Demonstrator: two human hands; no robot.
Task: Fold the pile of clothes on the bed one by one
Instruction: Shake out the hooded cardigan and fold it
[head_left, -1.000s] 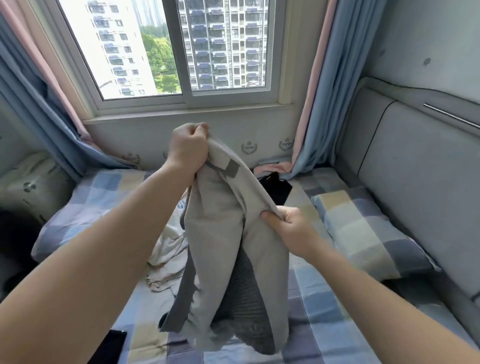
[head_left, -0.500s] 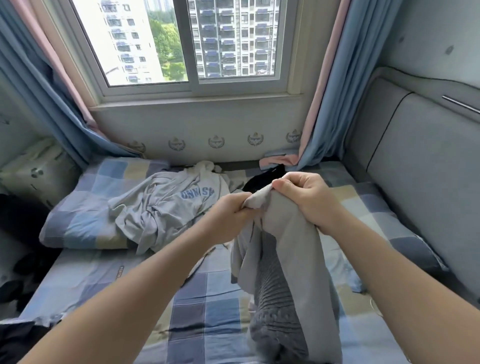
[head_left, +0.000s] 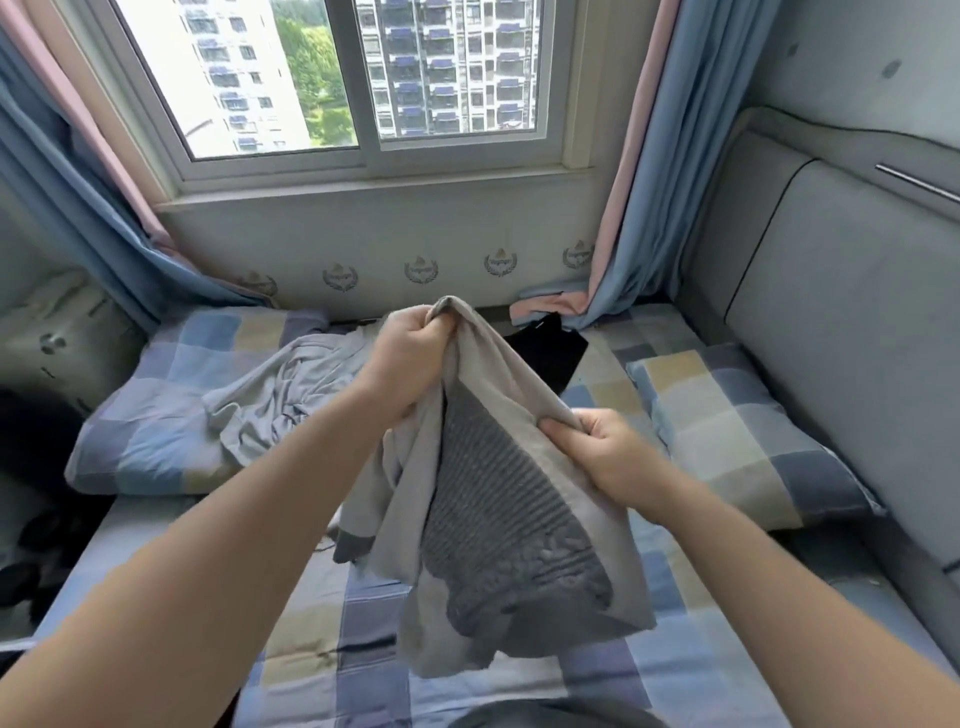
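I hold a light grey garment (head_left: 498, 395) with a dark ribbed grey panel up over the checked bed (head_left: 363, 639). My left hand (head_left: 410, 358) grips its top edge in a fist, higher and farther away. My right hand (head_left: 608, 452) pinches the right edge lower down. The garment hangs bunched between them, its bottom near the sheet. A crumpled grey T-shirt (head_left: 280, 400) lies on the left pillow (head_left: 145, 431). A black garment (head_left: 550, 353) lies by the wall behind my hands.
A second checked pillow (head_left: 737, 436) lies to the right against the grey padded headboard (head_left: 831, 322). Blue and pink curtains (head_left: 628, 218) hang at both sides of the window. Dark items sit on the floor at the left edge (head_left: 36, 535).
My hands have separated: the left one rose and moved away from me with the top edge, the right one dropped down the right edge. The garment is spread wider.
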